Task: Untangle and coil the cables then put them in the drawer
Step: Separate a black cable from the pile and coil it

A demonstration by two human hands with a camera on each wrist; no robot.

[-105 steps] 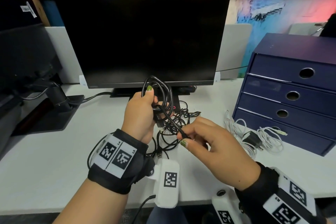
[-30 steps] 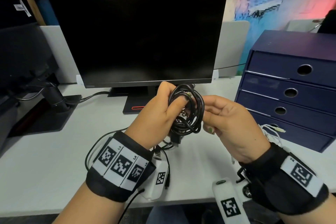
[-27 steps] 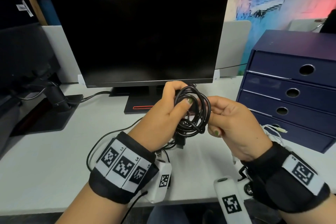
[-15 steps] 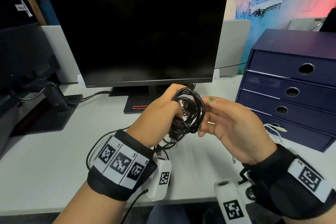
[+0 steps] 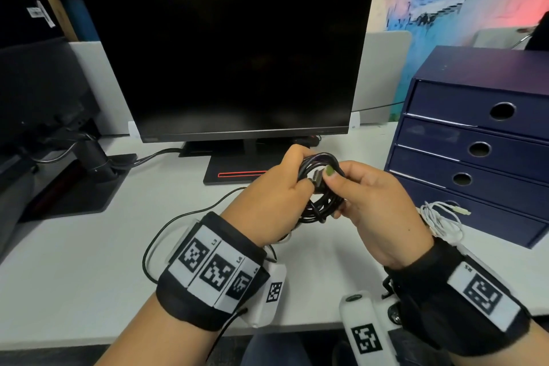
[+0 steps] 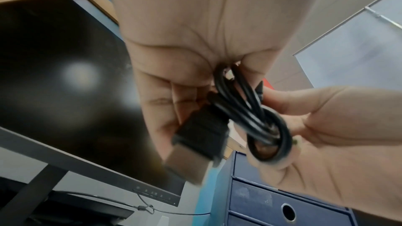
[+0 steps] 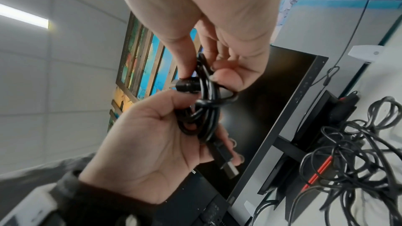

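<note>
since the earlier frame the loose run of the black cable (image 5: 322, 187) is gathered off the desk into a tight bundle, held up at centre frame in front of the monitor (image 5: 225, 59). the right hand (image 5: 374, 205) has come in from the lower middle to meet it.

step in hand, as judged: finishing the coil of the first cable by tucking its free end. the left hand (image 5: 273, 196) is wrapped round the left side of the bundle, with one plug (image 6: 200, 137) hanging below its fingers. the right hand pinches the other plug end (image 7: 187, 84) between thumb and forefinger at the top of the loops, a narrow grip.

next move calls for securing that end so the loops hold, then freeing a hand to open the drawer unit (image 5: 481, 140) at right, all drawers closed. a black tangle (image 7: 352, 152) and a white cable (image 5: 439, 217) remain on the desk.
</note>
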